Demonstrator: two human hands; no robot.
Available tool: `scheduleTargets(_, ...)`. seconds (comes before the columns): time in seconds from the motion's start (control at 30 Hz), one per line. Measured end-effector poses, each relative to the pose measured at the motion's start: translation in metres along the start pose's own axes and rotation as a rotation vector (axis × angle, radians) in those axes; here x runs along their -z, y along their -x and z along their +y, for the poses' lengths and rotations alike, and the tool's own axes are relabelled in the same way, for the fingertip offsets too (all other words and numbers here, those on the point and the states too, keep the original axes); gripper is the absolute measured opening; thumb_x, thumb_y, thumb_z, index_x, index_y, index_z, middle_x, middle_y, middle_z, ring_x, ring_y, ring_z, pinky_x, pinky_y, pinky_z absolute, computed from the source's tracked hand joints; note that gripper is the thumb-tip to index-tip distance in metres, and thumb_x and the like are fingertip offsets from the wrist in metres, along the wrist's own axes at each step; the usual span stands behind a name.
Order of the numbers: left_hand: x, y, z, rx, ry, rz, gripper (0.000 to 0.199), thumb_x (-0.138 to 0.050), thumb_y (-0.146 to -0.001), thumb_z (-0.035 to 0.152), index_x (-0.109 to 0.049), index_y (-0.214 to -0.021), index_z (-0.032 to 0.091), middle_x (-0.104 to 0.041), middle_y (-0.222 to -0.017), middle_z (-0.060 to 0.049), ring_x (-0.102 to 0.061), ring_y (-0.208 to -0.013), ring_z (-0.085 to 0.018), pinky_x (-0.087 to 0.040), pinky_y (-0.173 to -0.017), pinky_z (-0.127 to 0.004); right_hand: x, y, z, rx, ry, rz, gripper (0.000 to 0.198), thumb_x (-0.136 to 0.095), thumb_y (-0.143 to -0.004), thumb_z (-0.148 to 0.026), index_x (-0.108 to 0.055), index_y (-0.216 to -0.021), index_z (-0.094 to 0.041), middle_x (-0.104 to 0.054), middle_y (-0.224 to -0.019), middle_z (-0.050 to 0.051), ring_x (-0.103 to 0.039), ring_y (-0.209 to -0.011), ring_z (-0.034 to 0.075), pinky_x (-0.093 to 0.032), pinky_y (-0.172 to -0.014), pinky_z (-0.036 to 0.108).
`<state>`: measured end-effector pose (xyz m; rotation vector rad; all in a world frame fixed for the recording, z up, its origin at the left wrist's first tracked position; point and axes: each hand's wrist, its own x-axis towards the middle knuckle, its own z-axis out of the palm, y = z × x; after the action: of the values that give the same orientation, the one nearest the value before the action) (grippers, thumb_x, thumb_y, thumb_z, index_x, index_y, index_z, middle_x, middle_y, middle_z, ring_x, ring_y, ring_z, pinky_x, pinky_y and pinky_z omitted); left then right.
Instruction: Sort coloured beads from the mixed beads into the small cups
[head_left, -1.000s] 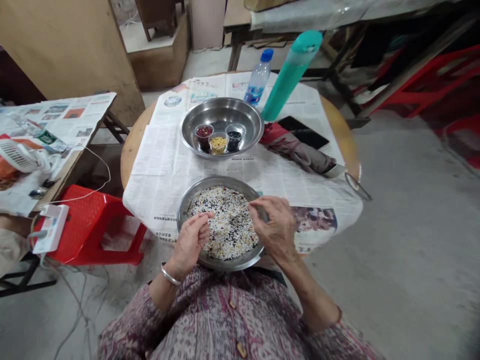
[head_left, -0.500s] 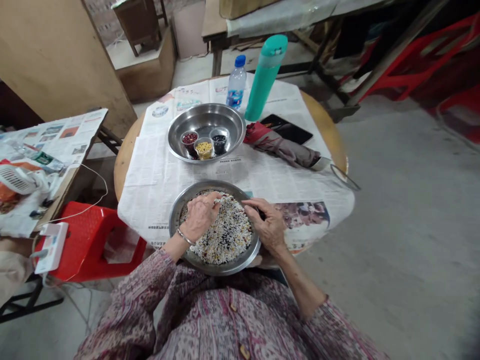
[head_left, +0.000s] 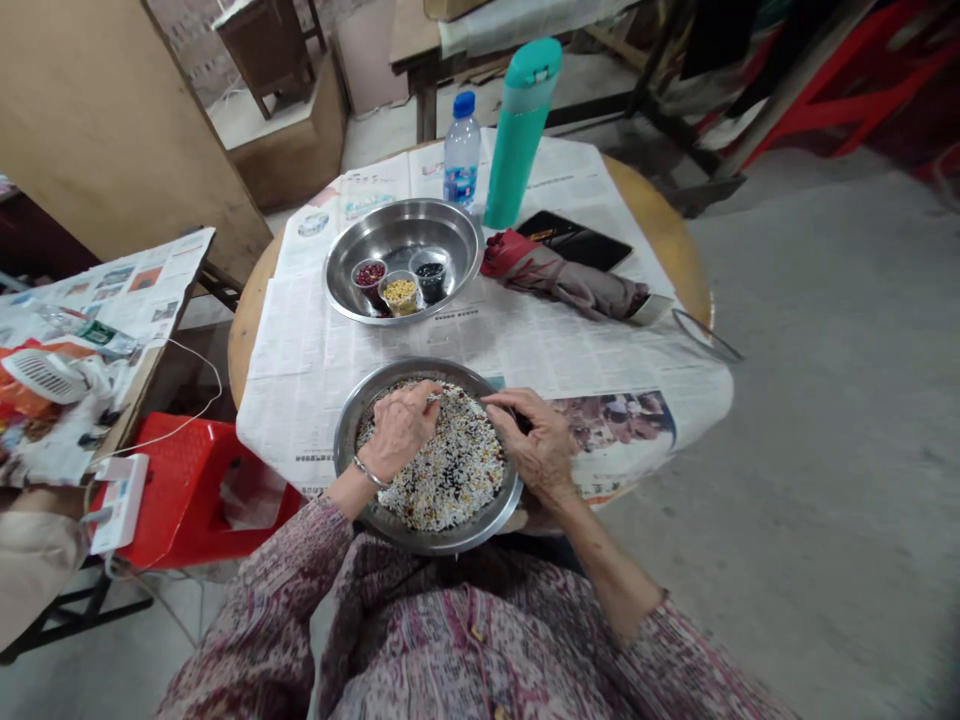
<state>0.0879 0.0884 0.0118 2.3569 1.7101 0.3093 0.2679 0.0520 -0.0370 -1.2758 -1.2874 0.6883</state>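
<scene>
A steel basin [head_left: 493,528] at the table's near edge holds white rice-like grains [head_left: 442,480] mixed with black, yellow and dark red pieces. My left hand [head_left: 405,428], with a bangle [head_left: 369,472] at the wrist, is over the basin's left side. Its fingers are curled, thumb and fingertips together just above the grains; what they pinch is too small to name. At the right rim is my right hand [head_left: 538,445], thumb and index tips close together over the grains. Anything between them cannot be made out.
Behind stands a second steel basin [head_left: 341,250] with cups of red beans [head_left: 370,274], yellow beans [head_left: 399,292] and black beans [head_left: 430,278]. Beyond are a water bottle [head_left: 461,155], teal flask [head_left: 523,135], folded umbrella [head_left: 559,275] and black tablet [head_left: 600,245]. A red stool [head_left: 180,490] stands left.
The camera view has shifted slightly, so the far basin and bottles appear a little left and higher. Both hands keep nearly the same places and poses at the near basin.
</scene>
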Motion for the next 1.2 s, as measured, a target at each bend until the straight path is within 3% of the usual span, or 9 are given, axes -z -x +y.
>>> scheduleTargets(0.47, -0.007, -0.009, 0.002, -0.068, 0.051, -0.036, 0.017, -0.064, -0.093, 0.022, -0.073, -0.107, 0.022, -0.078, -0.102, -0.007, -0.071, -0.093, -0.020, -0.049, -0.085, -0.031, -0.001, -0.001, -0.001, 0.009, -0.015, 0.015, 0.012, -0.063, -0.085, -0.028, -0.073, -0.083, -0.024, -0.072, -0.087, 0.005, -0.066, -0.087, 0.021, -0.053, -0.084, 0.038)
scheduleTargets(0.67, -0.008, -0.011, 0.002, -0.079, 0.064, -0.004, 0.011, -0.064, -0.092, 0.019, -0.073, -0.097, 0.022, -0.076, -0.088, -0.004, -0.068, -0.084, -0.017, -0.047, -0.078, -0.028, -0.001, -0.001, -0.002, -0.004, -0.018, 0.015, 0.012, -0.062, -0.084, -0.028, -0.073, -0.081, -0.024, -0.072, -0.087, 0.005, -0.066, -0.086, 0.021, -0.052, -0.083, 0.037)
scheduleTargets(0.77, -0.004, -0.009, 0.004, -0.044, 0.151, 0.031, 0.009, -0.065, -0.089, 0.018, -0.073, -0.091, 0.021, -0.068, -0.072, 0.000, -0.061, -0.072, -0.015, -0.043, -0.072, -0.027, -0.001, -0.002, -0.002, 0.003, -0.027, 0.012, 0.012, -0.062, -0.085, -0.027, -0.073, -0.082, -0.023, -0.072, -0.086, 0.005, -0.066, -0.085, 0.020, -0.052, -0.082, 0.036)
scheduleTargets(0.9, 0.007, 0.000, 0.010, 0.109, 0.579, 0.018, 0.009, -0.065, -0.088, 0.023, -0.068, -0.080, 0.018, -0.051, -0.059, 0.005, -0.042, -0.056, -0.010, -0.035, -0.060, -0.024, -0.001, -0.002, -0.002, 0.006, -0.039, 0.013, 0.011, -0.063, -0.084, -0.025, -0.073, -0.081, -0.023, -0.072, -0.085, 0.004, -0.066, -0.084, 0.020, -0.052, -0.081, 0.036)
scheduleTargets(1.07, 0.021, 0.016, 0.012, 0.586, 1.535, -0.154, 0.023, -0.067, -0.083, 0.028, -0.053, -0.071, 0.015, -0.038, -0.060, 0.006, -0.032, -0.051, -0.005, -0.025, -0.047, -0.018, -0.003, -0.001, 0.003, 0.032, -0.042, 0.018, 0.010, -0.063, -0.084, -0.023, -0.073, -0.082, -0.023, -0.072, -0.085, 0.003, -0.067, -0.083, 0.019, -0.052, -0.080, 0.034)
scheduleTargets(1.2, 0.031, 0.025, 0.009, 0.870, 1.833, -0.157, 0.005, -0.064, -0.080, 0.009, -0.059, -0.079, 0.011, -0.052, -0.068, 0.002, -0.044, -0.054, -0.003, -0.035, -0.048, -0.014, -0.003, 0.000, 0.007, 0.025, -0.032, 0.007, 0.012, -0.062, -0.084, -0.023, -0.074, -0.084, -0.023, -0.072, -0.086, 0.004, -0.066, -0.084, 0.019, -0.052, -0.080, 0.035)
